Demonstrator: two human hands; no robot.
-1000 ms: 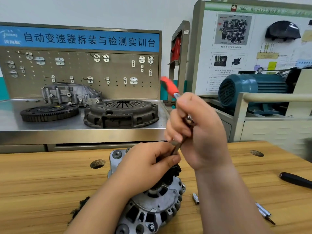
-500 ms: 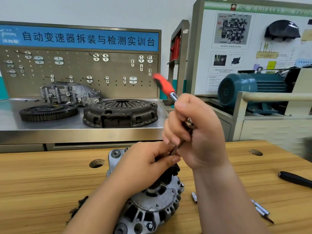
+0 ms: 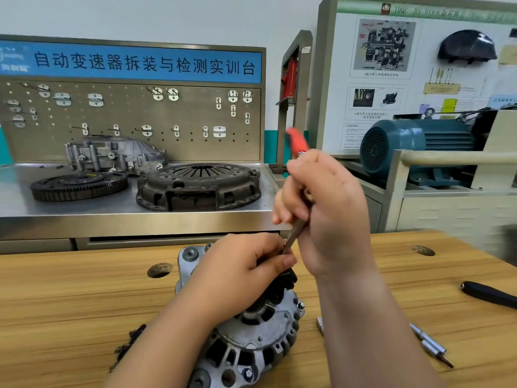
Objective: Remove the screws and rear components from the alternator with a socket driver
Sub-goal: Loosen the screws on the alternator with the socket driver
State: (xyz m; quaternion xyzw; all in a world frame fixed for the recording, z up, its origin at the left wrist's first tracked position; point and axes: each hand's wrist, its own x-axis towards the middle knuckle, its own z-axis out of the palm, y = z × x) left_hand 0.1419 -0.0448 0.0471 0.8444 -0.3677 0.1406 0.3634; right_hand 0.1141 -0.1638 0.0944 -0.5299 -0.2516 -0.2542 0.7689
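Cast aluminium and steel make the alternator (image 3: 251, 343) a dense, rigid lump, to my judgement heavy enough to sit firm yet apt to rock on its rounded housing when a tool bears on it, so it wants a steadying grip on the body or the rear block, not on the thin vented ribs. It lies on the wooden tabletop (image 3: 70, 303) near the front edge, about midway along it, with its rear end turned up and away from the person. The left hand (image 3: 240, 275) is curled down over the dark rear component, fingers bent and thumb pressed near the tool's tip; whether it pinches a screw or only braces the part is hidden under the knuckles. The right hand (image 3: 327, 217) is clenched around the socket driver (image 3: 296, 233), whose grey shaft slants down to the alternator's rear beside the left thumb and whose red handle end sticks up past the fingers. The shaft looks slim and smooth, likely to slip off a fastener if tilted, so I judge it needs to stay in line with the screw. Loose driver bits (image 3: 430, 345) lie on the tabletop just right of the alternator, and a black-handled tool (image 3: 489, 295) rests near the right edge, well apart from both hands.
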